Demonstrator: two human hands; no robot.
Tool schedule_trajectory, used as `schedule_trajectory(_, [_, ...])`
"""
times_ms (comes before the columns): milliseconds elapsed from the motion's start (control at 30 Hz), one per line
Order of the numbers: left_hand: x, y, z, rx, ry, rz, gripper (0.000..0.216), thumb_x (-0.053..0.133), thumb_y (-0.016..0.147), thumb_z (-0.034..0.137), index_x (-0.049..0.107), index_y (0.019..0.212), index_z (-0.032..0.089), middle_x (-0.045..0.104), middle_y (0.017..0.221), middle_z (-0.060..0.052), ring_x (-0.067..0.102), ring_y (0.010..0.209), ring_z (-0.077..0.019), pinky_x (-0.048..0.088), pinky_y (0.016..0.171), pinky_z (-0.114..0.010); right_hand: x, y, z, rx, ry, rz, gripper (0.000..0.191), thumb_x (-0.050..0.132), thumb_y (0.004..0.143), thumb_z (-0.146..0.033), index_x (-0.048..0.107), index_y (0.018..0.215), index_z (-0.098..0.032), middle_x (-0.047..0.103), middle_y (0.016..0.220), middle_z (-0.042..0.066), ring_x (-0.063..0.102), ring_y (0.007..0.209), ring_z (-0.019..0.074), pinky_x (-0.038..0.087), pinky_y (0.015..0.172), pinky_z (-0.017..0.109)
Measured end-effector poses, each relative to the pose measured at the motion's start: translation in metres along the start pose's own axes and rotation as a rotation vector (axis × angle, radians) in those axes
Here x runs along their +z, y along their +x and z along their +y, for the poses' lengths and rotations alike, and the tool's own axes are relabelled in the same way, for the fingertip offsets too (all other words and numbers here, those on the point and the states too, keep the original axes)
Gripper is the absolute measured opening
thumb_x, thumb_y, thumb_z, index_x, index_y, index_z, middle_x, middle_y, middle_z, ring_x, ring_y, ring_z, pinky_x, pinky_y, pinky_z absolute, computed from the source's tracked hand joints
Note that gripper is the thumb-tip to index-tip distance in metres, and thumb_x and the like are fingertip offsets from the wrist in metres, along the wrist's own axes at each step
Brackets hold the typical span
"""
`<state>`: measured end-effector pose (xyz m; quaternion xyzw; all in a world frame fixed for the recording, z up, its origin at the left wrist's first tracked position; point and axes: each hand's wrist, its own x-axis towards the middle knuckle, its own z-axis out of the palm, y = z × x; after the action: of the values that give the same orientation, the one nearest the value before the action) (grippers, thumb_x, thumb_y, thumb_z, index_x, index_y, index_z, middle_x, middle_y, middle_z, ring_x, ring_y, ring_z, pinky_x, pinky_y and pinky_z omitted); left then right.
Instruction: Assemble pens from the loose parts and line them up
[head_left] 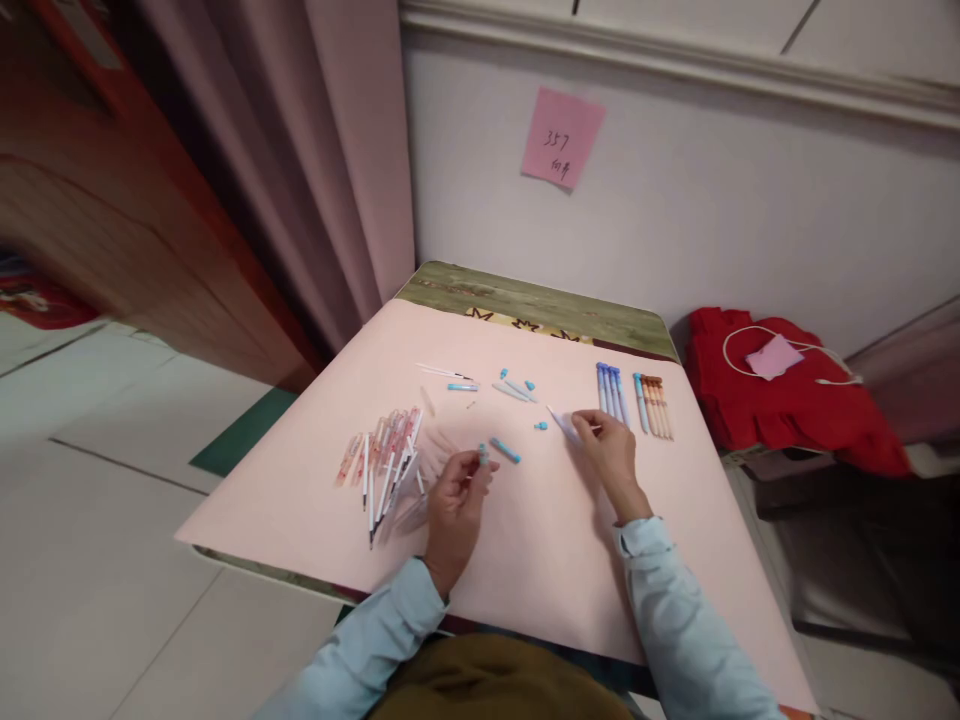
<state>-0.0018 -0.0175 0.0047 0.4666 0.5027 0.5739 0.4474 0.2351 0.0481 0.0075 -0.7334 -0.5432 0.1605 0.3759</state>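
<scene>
My left hand is closed in a pinch on a small teal pen part, held upright above the paper; its lower end is hidden by the fingers. My right hand pinches a thin whitish pen refill, its tip pointing up and left. Just beyond my left hand lies a blue pen barrel. A small blue pen cap piece sits between the two hands. Farther back are another blue barrel and pale-blue pen pieces.
Left of my left hand is a pile of white refills and clear, red-patterned barrels. Several blue pens and brown-topped pens stand in rows at the right. Pink paper covers the table; red cloth lies beyond its right edge.
</scene>
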Motion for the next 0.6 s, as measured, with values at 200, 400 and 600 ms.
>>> schedule_trajectory(200, [-0.026, 0.037, 0.044, -0.299, -0.453, 0.105, 0.027, 0.071, 0.081, 0.035, 0.066, 0.099, 0.016, 0.067, 0.083, -0.002, 0.061, 0.066, -0.0100, 0.050, 0.061, -0.022, 0.003, -0.021, 0.008, -0.043, -0.251, 0.019, 0.037, 0.057, 0.084, -0.047, 0.072, 0.104, -0.021, 0.070, 0.096, 0.006, 0.063, 0.082, 0.0208, 0.042, 0.071, 0.030])
schedule_trajectory(400, [-0.053, 0.066, 0.060, -0.469, -0.661, 0.154, 0.012, 0.067, 0.084, 0.020, 0.069, 0.094, 0.014, 0.068, 0.085, -0.003, 0.062, 0.068, -0.0069, 0.054, 0.061, -0.016, 0.015, -0.022, 0.012, -0.028, -0.297, 0.014, 0.031, 0.054, 0.087, -0.043, 0.073, 0.099, -0.022, 0.068, 0.099, 0.006, 0.062, 0.082, 0.0193, 0.040, 0.069, 0.029])
schedule_trajectory(600, [-0.050, 0.078, 0.060, -0.569, -0.789, 0.066, 0.009, 0.064, 0.088, 0.019, 0.066, 0.095, 0.015, 0.066, 0.081, -0.002, 0.059, 0.061, -0.0049, 0.051, 0.053, -0.012, 0.014, -0.026, 0.016, -0.007, -0.104, 0.164, 0.032, 0.056, 0.084, -0.045, 0.071, 0.090, -0.017, 0.067, 0.083, 0.005, 0.059, 0.070, 0.0179, 0.045, 0.070, 0.030])
